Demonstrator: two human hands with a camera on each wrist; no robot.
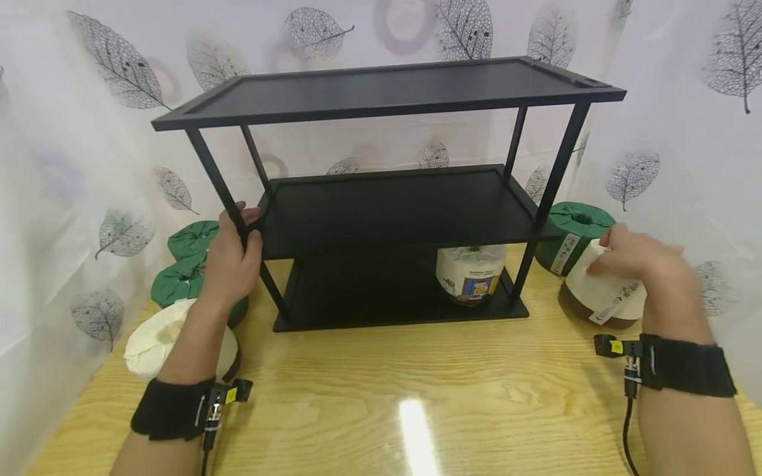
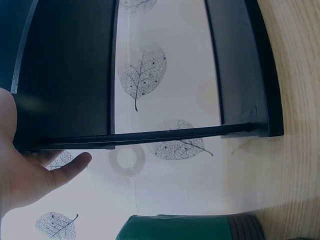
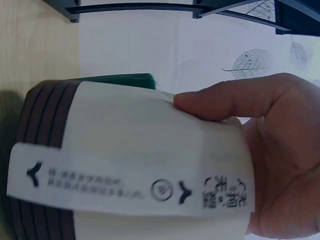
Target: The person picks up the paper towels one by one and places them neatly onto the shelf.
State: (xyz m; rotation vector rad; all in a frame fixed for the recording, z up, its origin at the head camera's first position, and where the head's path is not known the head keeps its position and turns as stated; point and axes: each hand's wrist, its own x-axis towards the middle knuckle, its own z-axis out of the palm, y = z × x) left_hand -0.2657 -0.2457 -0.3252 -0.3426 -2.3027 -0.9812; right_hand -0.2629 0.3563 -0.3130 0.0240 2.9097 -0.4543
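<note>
A black three-tier shelf rack (image 1: 381, 205) stands on the wooden table. My left hand (image 1: 233, 254) holds it by the left front post, at the middle tier; in the left wrist view, part of that hand (image 2: 25, 175) is cut off by the frame edge. At the right, my right hand (image 1: 639, 258) grips the top of a cream-wrapped toilet paper roll (image 1: 607, 284) with a brown base, which leans over. In the right wrist view the thumb presses on the wrapper beside a white printed label (image 3: 130, 180). Another white-wrapped roll (image 1: 470, 274) sits on the bottom tier, right side.
Behind the held roll stands a green-wrapped roll (image 1: 574, 225). Left of the rack are two green rolls (image 1: 178, 281) and a cream roll (image 1: 155, 337), partly behind my forearm. A leaf-patterned white curtain (image 1: 357, 39) encloses the table (image 1: 333, 396) at the back and sides.
</note>
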